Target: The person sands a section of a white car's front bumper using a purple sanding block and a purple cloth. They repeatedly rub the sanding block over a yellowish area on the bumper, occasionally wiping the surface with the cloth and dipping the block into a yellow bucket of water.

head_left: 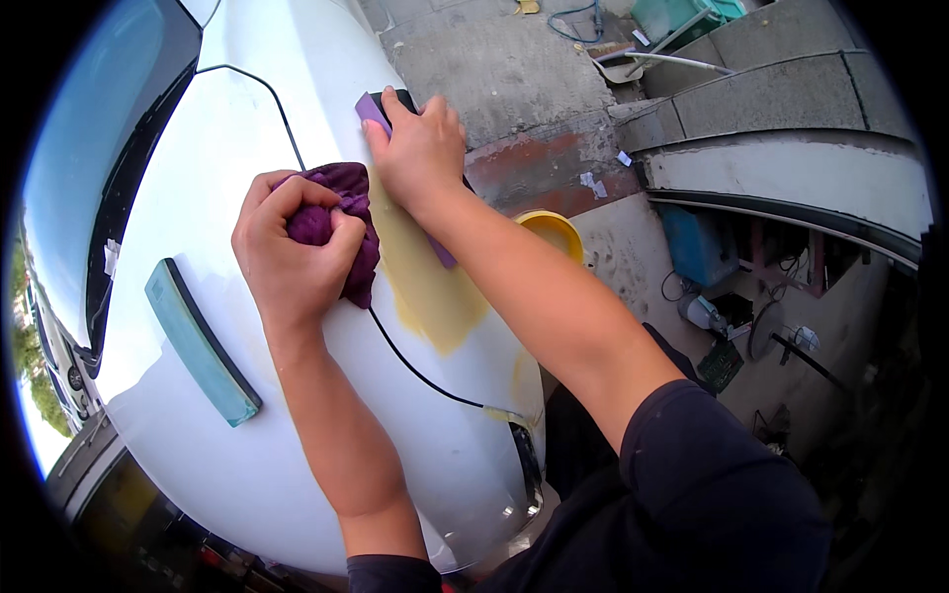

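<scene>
My left hand is closed around a crumpled dark purple cloth, resting on the white car's body near the panel seam. My right hand grips a long black sanding block with a purple face. The block lies along the fender's outer edge, and its lower end shows below my right forearm. Between the hands and below them, a yellowish filler patch covers part of the white fender. A curved teal sanding block with a dark edge lies on the hood, left of my left forearm.
The windshield borders the hood at left. A yellow bucket stands on the ground beyond my right forearm. Further right are a low concrete wall, a blue container and assorted tools. A green bin stands at the far right.
</scene>
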A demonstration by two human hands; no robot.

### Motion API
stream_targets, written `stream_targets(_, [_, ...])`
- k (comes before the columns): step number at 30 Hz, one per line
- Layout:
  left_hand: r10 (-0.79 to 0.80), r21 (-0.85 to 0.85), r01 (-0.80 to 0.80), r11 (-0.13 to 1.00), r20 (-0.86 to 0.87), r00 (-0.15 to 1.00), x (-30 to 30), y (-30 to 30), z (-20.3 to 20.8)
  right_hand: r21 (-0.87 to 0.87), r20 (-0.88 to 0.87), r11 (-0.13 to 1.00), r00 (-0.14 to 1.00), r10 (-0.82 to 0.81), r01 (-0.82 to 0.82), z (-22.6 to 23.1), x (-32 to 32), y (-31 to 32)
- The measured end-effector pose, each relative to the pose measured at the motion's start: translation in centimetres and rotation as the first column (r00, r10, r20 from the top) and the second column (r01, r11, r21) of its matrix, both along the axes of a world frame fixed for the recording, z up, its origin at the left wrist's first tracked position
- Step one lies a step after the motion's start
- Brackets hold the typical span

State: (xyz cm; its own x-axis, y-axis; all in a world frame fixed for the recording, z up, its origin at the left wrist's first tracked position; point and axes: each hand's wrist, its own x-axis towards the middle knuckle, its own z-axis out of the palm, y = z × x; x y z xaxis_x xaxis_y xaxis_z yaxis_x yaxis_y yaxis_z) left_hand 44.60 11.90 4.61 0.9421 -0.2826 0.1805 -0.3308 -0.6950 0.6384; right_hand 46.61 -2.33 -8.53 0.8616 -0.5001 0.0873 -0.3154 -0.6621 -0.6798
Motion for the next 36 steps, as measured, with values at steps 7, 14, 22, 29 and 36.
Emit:
stream_targets(7, [0.132, -0.07, -0.123, 0.99, 0.145, 0.981, 0.3, 0.8, -0.6, 0.054, 0.093, 0.989, 0.987, 0.129, -0.135, 2.6, -6.9, 2.9])
stream_targets(14, [0.161, -0.085, -0.148, 0.985, 0.186, 0.969, 0.4, 1.5, -0.8, 0.172, 0.033, 0.972, 0.988, 0.154, -0.157, 3.6, -8.4, 2.9])
stream_targets(22, [0.202, -0.096, -0.186, 0.978, 0.203, 0.958, 0.8, 0.3, -1.3, 0.042, 0.013, 0.998, 0.999, 0.049, -0.049, 0.9, 0.5, 0.6])
stream_targets(29, [0.24, -0.099, -0.223, 0.97, 0.242, 0.94, 0.8, 0.7, -1.1, 0.08, 0.144, 0.98, 0.975, 0.171, -0.184, 2.8, -10.4, 3.4])
stream_targets(36, [0.234, -0.092, -0.218, 0.972, 0.229, 0.945, 0.6, 1.0, -1.7, 0.14, -0.017, 0.98, 0.989, 0.145, -0.141, 1.9, -4.5, 1.4])
